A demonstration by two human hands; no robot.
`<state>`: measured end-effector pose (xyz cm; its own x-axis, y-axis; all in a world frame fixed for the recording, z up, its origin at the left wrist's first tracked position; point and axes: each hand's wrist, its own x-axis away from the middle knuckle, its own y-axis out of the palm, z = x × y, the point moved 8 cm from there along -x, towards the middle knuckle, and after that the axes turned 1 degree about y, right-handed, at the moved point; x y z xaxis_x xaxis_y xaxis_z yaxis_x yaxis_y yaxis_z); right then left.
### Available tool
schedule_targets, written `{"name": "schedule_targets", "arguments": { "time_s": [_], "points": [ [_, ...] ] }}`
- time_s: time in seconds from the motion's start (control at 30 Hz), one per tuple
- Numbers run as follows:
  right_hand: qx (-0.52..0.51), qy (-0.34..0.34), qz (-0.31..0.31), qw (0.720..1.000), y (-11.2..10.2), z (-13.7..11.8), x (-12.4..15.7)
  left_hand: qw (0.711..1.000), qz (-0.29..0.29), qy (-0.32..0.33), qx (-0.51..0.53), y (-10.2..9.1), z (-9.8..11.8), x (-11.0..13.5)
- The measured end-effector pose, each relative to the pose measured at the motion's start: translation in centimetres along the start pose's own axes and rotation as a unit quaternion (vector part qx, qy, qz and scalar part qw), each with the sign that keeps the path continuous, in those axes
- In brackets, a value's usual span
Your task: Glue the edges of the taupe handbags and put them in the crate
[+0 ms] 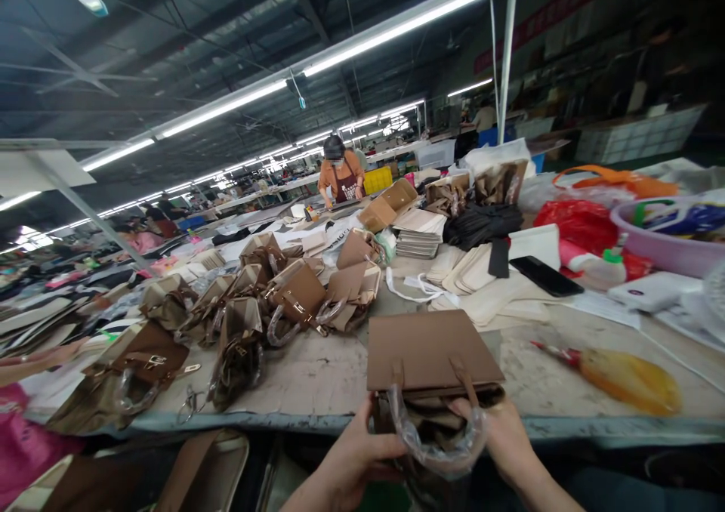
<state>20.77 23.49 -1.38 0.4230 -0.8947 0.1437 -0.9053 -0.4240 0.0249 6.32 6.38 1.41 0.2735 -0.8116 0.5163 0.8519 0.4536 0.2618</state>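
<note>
A brown leather handbag (430, 350) lies at the near edge of the work table (317, 380), its open top toward me and its handles wrapped in clear plastic film. My left hand (354, 451) grips the bag's left side at the opening, fingers curled around the edge. My right hand (501, 433) holds the right side near the plastic-wrapped handle (439, 451), fingers closed on it.
Several more brown handbags (283, 293) are piled at the table's left and middle. Stacks of beige panels (476, 270), a black phone (547, 276), a yellow bottle (626, 380), a pink basin (668, 244) and bags sit right. A person in orange (340, 168) works far back; another person's arm (39, 361) reaches in at left.
</note>
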Motion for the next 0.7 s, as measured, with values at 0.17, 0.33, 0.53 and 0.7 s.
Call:
{"name": "schedule_targets", "arguments": {
  "time_s": [0.17, 0.33, 0.53, 0.7],
  "points": [
    [-0.008, 0.03, -0.108, 0.994, -0.3, -1.1, 0.2, 0.998, 0.013, -0.034, 0.043, 1.4, -3.0, -3.8],
    [-0.04, 0.044, -0.175, 0.983, -0.3, -1.7, 0.0, 0.971, -0.042, -0.151, 0.183, 3.6, -6.5, -5.2],
    [0.01, 0.035, -0.157, 0.987, -0.2, -1.4, -1.2, 0.948, -0.017, -0.162, 0.272, 7.0, -5.1, -4.6],
    [0.089, -0.011, -0.018, 0.996, -1.9, -2.5, 0.3, 0.957, 0.111, -0.042, 0.265, 4.6, -3.9, -5.7]
  ]
}}
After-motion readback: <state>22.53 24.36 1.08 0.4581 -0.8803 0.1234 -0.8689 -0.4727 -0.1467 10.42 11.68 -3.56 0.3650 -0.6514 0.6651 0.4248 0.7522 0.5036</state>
